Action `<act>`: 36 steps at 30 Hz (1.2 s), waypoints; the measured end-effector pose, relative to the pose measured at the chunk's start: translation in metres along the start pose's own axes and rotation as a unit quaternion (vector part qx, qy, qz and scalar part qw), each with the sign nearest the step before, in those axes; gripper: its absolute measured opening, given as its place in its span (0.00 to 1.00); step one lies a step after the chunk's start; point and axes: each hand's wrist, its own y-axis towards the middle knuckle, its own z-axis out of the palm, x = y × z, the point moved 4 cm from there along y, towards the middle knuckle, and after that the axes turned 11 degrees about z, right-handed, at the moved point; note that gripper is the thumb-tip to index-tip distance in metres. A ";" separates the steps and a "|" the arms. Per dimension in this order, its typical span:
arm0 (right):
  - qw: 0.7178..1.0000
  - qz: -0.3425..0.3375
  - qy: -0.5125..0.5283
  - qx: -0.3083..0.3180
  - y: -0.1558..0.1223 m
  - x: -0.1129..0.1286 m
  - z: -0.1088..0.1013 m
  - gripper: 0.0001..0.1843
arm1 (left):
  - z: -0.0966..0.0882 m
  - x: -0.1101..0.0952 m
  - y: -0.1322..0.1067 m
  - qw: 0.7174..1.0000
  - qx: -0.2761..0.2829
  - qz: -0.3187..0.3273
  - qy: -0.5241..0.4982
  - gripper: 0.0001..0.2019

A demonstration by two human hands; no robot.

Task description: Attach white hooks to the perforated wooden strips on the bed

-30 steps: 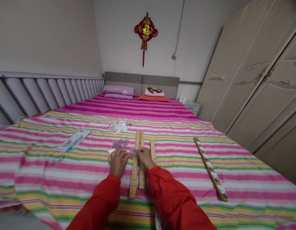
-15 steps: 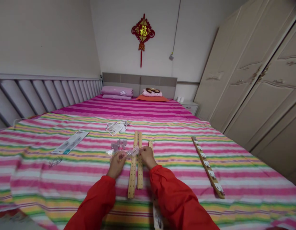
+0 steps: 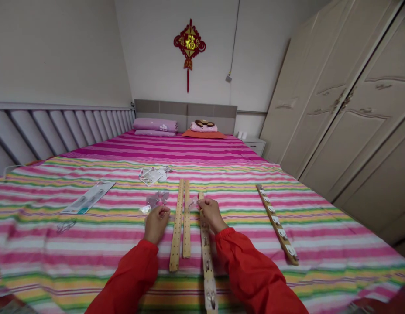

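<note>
My right hand (image 3: 211,213) pinches a small clear plastic piece (image 3: 193,203), perhaps an adhesive hook, over the upper end of a wooden strip (image 3: 207,257) that carries several metal hooks on clear pads. To the left, my left hand (image 3: 156,223) is closed in a pinch; whatever lies between its fingertips is too small and faint to make out. Between the hands lie two bare wooden strips (image 3: 176,235) with rows of dark dots, side by side. Just beyond my left hand sits a small heap of clear plastic pieces (image 3: 156,199).
Another wooden strip (image 3: 277,224) with white round hook pads lies at the right. Packaging pieces (image 3: 154,175), a flat hook package (image 3: 89,198) and a thin loop of wire or cord (image 3: 66,224) rest on the striped bed cover (image 3: 107,257). A railing (image 3: 68,131) borders the left.
My hands have moved apart. The clear piece that was between them has gone right with my right hand, toward the strip with hooks. The view has shifted slightly.
</note>
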 end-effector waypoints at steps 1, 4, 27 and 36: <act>1.000 -0.002 0.008 0.005 -0.002 0.000 -0.003 0.11 | 0.006 -0.006 -0.001 0.999 0.015 -0.003 -0.051 0.10; 0.999 -0.008 0.027 0.024 -0.011 0.001 -0.012 0.11 | 0.023 -0.028 -0.009 0.987 0.068 -0.021 -0.144 0.15; 0.971 0.105 0.102 0.188 -0.049 -0.019 -0.028 0.12 | 0.070 -0.070 -0.026 0.964 0.191 -0.041 -0.178 0.19; 0.927 0.201 0.285 0.136 -0.051 -0.037 -0.033 0.09 | 0.066 -0.073 -0.033 0.967 0.090 -0.125 -0.205 0.25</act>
